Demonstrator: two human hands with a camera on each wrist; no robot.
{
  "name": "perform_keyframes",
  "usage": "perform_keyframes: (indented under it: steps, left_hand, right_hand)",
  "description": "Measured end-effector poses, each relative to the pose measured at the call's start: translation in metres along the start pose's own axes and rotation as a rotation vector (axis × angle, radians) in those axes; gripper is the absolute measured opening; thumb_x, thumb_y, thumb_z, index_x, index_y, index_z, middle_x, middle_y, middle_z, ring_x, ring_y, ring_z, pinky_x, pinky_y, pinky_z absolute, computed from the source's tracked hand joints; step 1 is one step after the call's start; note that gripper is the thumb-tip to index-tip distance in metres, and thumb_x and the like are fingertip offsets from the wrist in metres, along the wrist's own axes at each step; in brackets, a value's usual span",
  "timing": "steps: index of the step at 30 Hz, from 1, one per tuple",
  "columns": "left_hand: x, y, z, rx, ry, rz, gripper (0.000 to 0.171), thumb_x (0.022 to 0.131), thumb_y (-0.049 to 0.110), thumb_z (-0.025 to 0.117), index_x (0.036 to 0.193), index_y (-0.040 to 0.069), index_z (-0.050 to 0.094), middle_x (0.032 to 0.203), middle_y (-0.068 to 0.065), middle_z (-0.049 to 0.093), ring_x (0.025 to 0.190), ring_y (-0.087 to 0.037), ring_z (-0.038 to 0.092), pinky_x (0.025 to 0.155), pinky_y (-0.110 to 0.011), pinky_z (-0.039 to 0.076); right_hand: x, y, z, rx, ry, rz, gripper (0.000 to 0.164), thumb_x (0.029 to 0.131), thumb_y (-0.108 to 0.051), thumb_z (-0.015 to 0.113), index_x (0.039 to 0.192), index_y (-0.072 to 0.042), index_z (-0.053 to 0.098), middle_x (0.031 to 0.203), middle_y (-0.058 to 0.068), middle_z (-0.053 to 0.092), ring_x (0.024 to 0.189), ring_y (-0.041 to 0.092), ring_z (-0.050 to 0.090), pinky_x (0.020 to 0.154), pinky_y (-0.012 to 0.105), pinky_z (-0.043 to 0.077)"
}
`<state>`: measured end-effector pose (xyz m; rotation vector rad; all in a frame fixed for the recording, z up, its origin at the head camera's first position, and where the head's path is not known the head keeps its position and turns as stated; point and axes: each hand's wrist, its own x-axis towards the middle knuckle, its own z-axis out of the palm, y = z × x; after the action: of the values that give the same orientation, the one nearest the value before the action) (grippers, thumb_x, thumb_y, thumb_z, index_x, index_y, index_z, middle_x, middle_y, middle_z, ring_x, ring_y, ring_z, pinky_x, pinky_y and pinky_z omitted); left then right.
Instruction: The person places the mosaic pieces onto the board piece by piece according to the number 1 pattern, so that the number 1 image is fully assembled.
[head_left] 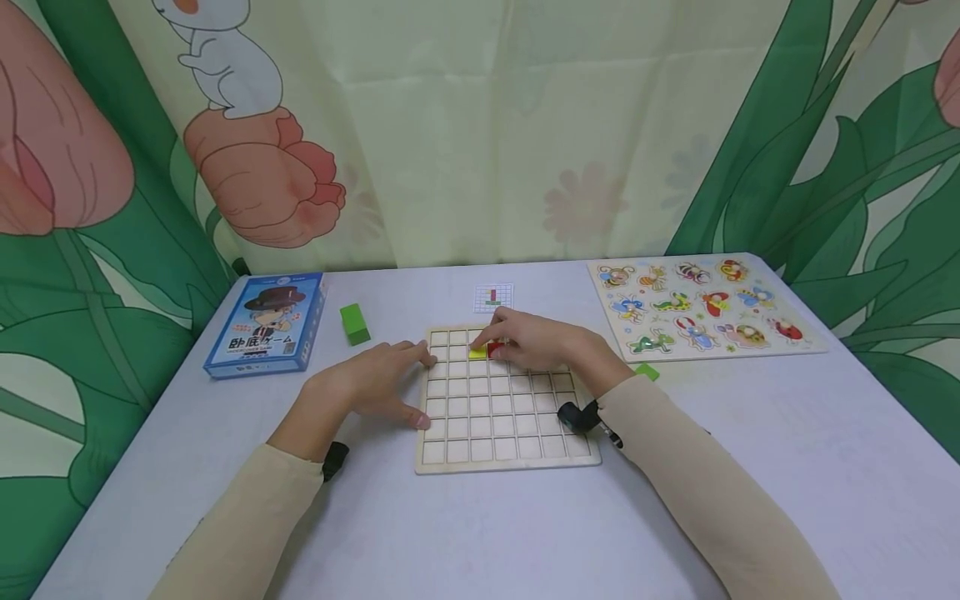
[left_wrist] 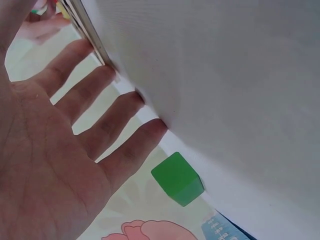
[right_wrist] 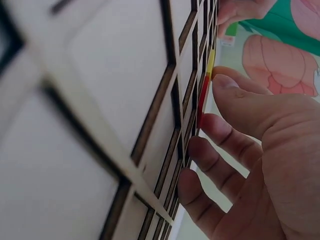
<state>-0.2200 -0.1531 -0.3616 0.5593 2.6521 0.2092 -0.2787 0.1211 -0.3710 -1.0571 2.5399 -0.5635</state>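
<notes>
A wooden grid board (head_left: 480, 427) lies on the table before me. In its upper rows sit a yellow piece (head_left: 477, 354) and a red piece (head_left: 492, 351), side by side. My right hand (head_left: 536, 340) reaches over them, index finger and thumb at the pieces; whether it pinches them is unclear. From the right wrist, the thumb tip is close to where yellow and red (right_wrist: 203, 100) meet, the other fingers loosely bent along the grid. My left hand (head_left: 371, 383) spreads its fingers at the board's left edge. Beyond that hand stands a green block (head_left: 355, 323).
Left lies a blue box (head_left: 266, 325) with a cartoon figure. A small pattern card (head_left: 493, 297) is behind the board. On the right, an insect picture board (head_left: 697, 307) lies near another green piece (head_left: 647, 372). A printed curtain (head_left: 487, 133) hangs behind the table.
</notes>
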Motion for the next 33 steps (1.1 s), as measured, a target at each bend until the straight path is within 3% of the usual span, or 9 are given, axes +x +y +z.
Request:
perform_keyframes:
  steps: [10, 19, 28, 33]
  left_hand:
    - [0.002, 0.001, 0.001, -0.003, 0.009, 0.018, 0.091, 0.073, 0.064, 0.085, 0.147, 0.026, 0.048, 0.159, -0.007, 0.044, 0.143, -0.033, 0.045, 0.115, -0.056, 0.04]
    - [0.003, -0.002, 0.003, -0.004, 0.015, 0.031, 0.091, 0.073, 0.064, 0.085, 0.147, 0.025, 0.048, 0.159, -0.008, 0.044, 0.143, -0.034, 0.044, 0.116, -0.055, 0.039]
    - [0.002, -0.002, 0.005, -0.005, 0.014, -0.003, 0.092, 0.071, 0.064, 0.086, 0.147, 0.027, 0.049, 0.161, -0.007, 0.042, 0.144, -0.033, 0.043, 0.116, -0.056, 0.039]
    - [0.0, -0.001, 0.004, -0.009, 0.021, -0.006, 0.093, 0.071, 0.064, 0.086, 0.147, 0.026, 0.049, 0.16, -0.007, 0.043, 0.143, -0.033, 0.044, 0.116, -0.056, 0.039]
  right_hand:
    - [-0.007, 0.0, -0.002, 0.005, -0.013, 0.038, 0.04, 0.102, -0.022, 0.066, 0.141, -0.028, 0.064, 0.123, 0.004, 0.052, 0.101, 0.021, 0.052, 0.087, 0.034, 0.048]
    - [-0.009, 0.003, -0.002, 0.015, 0.018, 0.022, 0.039, 0.103, -0.02, 0.064, 0.141, -0.027, 0.064, 0.126, 0.004, 0.053, 0.1, 0.021, 0.053, 0.086, 0.034, 0.049]
    - [-0.018, 0.008, -0.004, 0.006, 0.046, 0.006, 0.036, 0.101, -0.019, 0.066, 0.137, -0.013, 0.067, 0.131, 0.008, 0.054, 0.107, 0.022, 0.055, 0.096, 0.037, 0.049]
    - [-0.022, 0.008, -0.007, 0.026, 0.046, 0.004, 0.034, 0.102, -0.02, 0.066, 0.135, -0.014, 0.069, 0.133, 0.007, 0.054, 0.113, 0.023, 0.057, 0.101, 0.039, 0.049]
